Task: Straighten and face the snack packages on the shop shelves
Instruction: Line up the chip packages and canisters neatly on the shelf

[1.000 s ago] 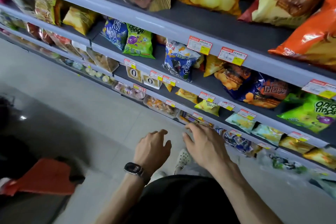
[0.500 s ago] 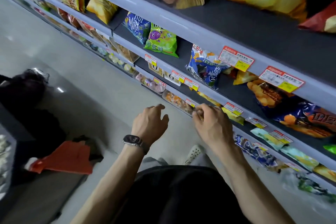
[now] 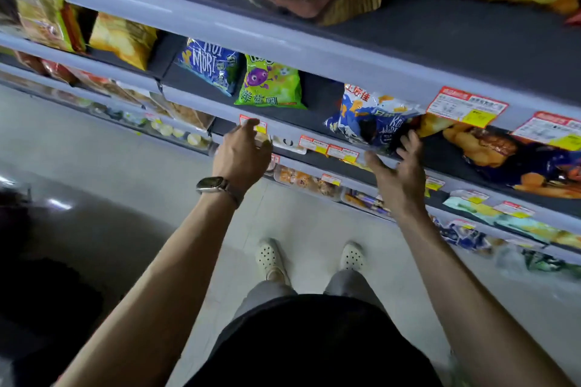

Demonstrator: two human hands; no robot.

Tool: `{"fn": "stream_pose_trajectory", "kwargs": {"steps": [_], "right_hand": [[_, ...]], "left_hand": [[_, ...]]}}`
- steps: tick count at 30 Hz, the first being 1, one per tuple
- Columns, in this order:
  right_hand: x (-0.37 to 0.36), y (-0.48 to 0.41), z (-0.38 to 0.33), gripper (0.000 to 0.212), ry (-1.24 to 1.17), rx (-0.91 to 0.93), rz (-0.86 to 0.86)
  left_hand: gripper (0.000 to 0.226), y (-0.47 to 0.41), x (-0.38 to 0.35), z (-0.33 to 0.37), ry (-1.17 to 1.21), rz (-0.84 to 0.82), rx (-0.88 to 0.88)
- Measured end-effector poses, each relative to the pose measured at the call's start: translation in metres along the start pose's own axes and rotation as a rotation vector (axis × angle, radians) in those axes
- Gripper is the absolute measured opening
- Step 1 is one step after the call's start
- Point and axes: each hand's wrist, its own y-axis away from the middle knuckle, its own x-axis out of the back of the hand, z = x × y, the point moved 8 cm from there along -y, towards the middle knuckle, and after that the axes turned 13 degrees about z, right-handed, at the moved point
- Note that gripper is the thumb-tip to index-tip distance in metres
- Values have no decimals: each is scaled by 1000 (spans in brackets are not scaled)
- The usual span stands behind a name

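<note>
Middle shelf, left to right: blue bag and green bag stood side by side, faces out, fairly tidy. Below them the left hand, watch on its wrist, hung at the shelf lip by a price tag with its fingers loosely curled, gripping nothing. Whether it touched the tag was unclear.

Further right lay the likely target: a blue-and-white bag, slumped and crumpled. Its long axis ran roughly along the shelf and its lower edge spilled over the lip. The right hand was spread wide and empty just under the bag's right end, fingertips at the corner, contact not certain. That made the right hand clearly the nearer one, with the bag up and slightly left of it. A dark bag lay flat beyond.

Judged: the next move was a lift and turn to stand it upright – the left hand would need to shift right to help.
</note>
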Motion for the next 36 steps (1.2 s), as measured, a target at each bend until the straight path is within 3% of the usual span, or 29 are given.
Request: {"fn": "stream_pose_trajectory", "kwargs": {"steps": [3,7,11,16,23,32,36], "right_hand": [[-17,-10,-2,93,-62,-39,15],[-34,-19,-3,66,-82,-52,78],[-40,-20,-4,52,-48,-61,123],[-52,-27,-3,56,-24,-128,19],[-52,-30,-2,46,3,-121,67],[-68,-32,-7,45,-7,-117,105],[-96,-23,-25,37,-54,-106,60]], "left_hand": [[57,-48,10,-11,33,60,-33],[62,-101,10,-14,102,55,-90],[75,-132,-14,-16,322,-109,-29],[92,-161,-56,-28,440,-209,-56],[77,-164,-63,-17,273,-225,-210],[68,-126,-10,-42,653,-224,-138],[61,-102,7,-79,712,-207,-99]]}}
